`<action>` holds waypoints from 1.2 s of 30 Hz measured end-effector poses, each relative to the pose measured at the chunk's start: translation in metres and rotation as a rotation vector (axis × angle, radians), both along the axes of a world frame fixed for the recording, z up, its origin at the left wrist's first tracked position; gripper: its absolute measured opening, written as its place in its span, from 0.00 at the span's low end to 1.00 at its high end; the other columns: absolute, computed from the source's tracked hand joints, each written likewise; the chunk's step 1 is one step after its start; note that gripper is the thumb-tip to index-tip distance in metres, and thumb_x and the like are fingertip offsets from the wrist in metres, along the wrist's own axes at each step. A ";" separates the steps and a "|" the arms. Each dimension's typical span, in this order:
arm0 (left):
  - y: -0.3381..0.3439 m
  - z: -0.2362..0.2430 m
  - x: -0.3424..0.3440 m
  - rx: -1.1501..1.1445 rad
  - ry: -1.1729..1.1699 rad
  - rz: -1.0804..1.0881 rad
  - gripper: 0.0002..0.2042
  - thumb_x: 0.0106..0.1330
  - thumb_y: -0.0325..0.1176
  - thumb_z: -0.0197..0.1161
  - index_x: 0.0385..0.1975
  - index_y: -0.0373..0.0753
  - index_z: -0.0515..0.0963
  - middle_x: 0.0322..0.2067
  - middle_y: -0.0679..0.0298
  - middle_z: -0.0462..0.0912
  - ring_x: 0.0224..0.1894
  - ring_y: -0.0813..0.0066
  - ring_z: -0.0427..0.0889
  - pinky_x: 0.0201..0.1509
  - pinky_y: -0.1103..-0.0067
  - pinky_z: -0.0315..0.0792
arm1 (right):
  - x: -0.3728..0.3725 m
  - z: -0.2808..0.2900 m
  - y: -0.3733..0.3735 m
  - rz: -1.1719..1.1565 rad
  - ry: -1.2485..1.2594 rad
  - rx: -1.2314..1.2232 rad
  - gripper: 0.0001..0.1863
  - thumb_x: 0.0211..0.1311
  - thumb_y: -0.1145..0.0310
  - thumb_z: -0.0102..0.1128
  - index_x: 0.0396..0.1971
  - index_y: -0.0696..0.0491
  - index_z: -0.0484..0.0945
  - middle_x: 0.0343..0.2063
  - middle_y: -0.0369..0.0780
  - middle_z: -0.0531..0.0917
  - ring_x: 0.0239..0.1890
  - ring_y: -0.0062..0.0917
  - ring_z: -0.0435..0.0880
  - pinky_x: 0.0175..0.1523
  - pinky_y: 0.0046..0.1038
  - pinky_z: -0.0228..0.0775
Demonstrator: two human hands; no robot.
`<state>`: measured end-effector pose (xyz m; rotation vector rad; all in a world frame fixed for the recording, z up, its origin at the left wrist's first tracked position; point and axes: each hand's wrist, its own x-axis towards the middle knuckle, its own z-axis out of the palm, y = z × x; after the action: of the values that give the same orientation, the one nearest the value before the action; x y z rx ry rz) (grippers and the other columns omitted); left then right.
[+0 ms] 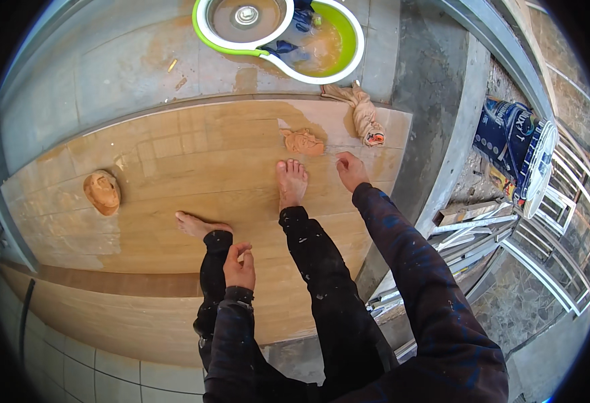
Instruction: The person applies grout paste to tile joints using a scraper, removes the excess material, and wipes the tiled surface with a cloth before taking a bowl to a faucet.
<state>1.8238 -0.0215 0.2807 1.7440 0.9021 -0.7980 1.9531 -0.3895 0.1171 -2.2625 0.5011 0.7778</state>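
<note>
My left hand [239, 270] hangs above the wood-look plank surface beside my left knee, its fingers loosely bent with a gap to the thumb and nothing seen in it. Farther forward, my right hand [352, 170] has its fingers curled in, also with nothing visible in them. Near its fingertips lies a wet, crumpled orange-tan cloth [303, 142]. A twisted beige cloth [362, 115] rests just beyond that hand, at the far edge of the planks [201, 161]. To the far left sits a rounded, orange-smeared lump [102, 192], perhaps a sponge or wadded cloth.
A green and white mop bucket [356, 50] with a spinner basket [247, 16] holds murky water and dark blue cloth [283, 49]. On the right are a blue paint bucket [510, 144] and piled metal frames [543, 272]. My bare feet [291, 181] stand on the planks.
</note>
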 end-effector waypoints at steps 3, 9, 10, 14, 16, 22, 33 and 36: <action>-0.050 -0.087 0.037 -0.013 -0.014 -0.116 0.10 0.69 0.29 0.61 0.47 0.37 0.80 0.41 0.57 0.87 0.45 0.66 0.87 0.46 0.75 0.80 | 0.048 -0.020 0.020 -0.016 -0.025 0.065 0.15 0.60 0.66 0.67 0.45 0.55 0.81 0.37 0.49 0.87 0.40 0.39 0.88 0.46 0.37 0.79; -0.142 -0.189 0.130 -0.417 -0.057 0.295 0.09 0.69 0.28 0.61 0.48 0.37 0.78 0.37 0.58 0.84 0.40 0.68 0.83 0.47 0.71 0.79 | 0.078 -0.047 0.043 0.552 0.105 -0.103 0.31 0.55 0.62 0.72 0.56 0.57 0.71 0.44 0.54 0.85 0.47 0.45 0.86 0.49 0.41 0.77; -0.153 -0.190 0.148 -0.491 -0.035 0.426 0.09 0.69 0.28 0.61 0.48 0.37 0.78 0.37 0.58 0.83 0.39 0.69 0.82 0.47 0.71 0.78 | 0.078 -0.046 0.041 0.552 0.108 -0.109 0.31 0.55 0.62 0.72 0.56 0.57 0.71 0.44 0.54 0.85 0.47 0.45 0.86 0.49 0.41 0.77; -0.132 -0.194 0.164 -0.201 -0.027 0.093 0.11 0.70 0.28 0.59 0.49 0.35 0.78 0.41 0.59 0.84 0.45 0.73 0.82 0.47 0.75 0.78 | 0.079 -0.010 0.074 0.192 0.122 0.104 0.30 0.54 0.64 0.70 0.55 0.58 0.70 0.42 0.53 0.85 0.46 0.44 0.86 0.53 0.37 0.77; -0.106 -0.191 0.162 -0.188 -0.092 0.182 0.12 0.71 0.30 0.59 0.51 0.35 0.77 0.41 0.59 0.84 0.44 0.74 0.82 0.48 0.75 0.77 | 0.100 0.028 0.098 -0.065 -0.066 0.210 0.31 0.53 0.66 0.69 0.57 0.58 0.69 0.43 0.54 0.85 0.48 0.45 0.86 0.55 0.37 0.76; -0.054 -0.187 0.123 -0.018 -0.020 0.183 0.10 0.72 0.31 0.58 0.48 0.37 0.78 0.36 0.60 0.83 0.38 0.71 0.82 0.46 0.74 0.76 | 0.250 -0.013 0.083 0.335 -0.493 -0.135 0.36 0.56 0.69 0.69 0.65 0.59 0.67 0.54 0.55 0.82 0.56 0.49 0.82 0.61 0.41 0.74; -0.062 -0.142 0.007 -0.029 0.096 0.544 0.11 0.73 0.33 0.58 0.49 0.35 0.78 0.38 0.59 0.85 0.40 0.72 0.84 0.46 0.75 0.78 | 0.284 -0.085 0.081 0.299 -0.166 -0.181 0.31 0.70 0.50 0.59 0.56 0.67 0.77 0.52 0.54 0.83 0.54 0.43 0.82 0.61 0.39 0.70; -0.100 -0.110 0.022 -0.151 0.089 0.544 0.11 0.73 0.33 0.58 0.49 0.35 0.77 0.40 0.60 0.85 0.41 0.73 0.83 0.47 0.76 0.77 | 0.266 -0.006 0.035 -0.269 -0.106 0.324 0.26 0.72 0.55 0.61 0.59 0.60 0.79 0.53 0.39 0.83 0.51 0.23 0.82 0.55 0.27 0.73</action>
<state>1.8454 -0.1215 0.1710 1.2500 1.2682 -0.5644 2.2188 -0.3543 0.1116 -1.8782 0.5700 0.5553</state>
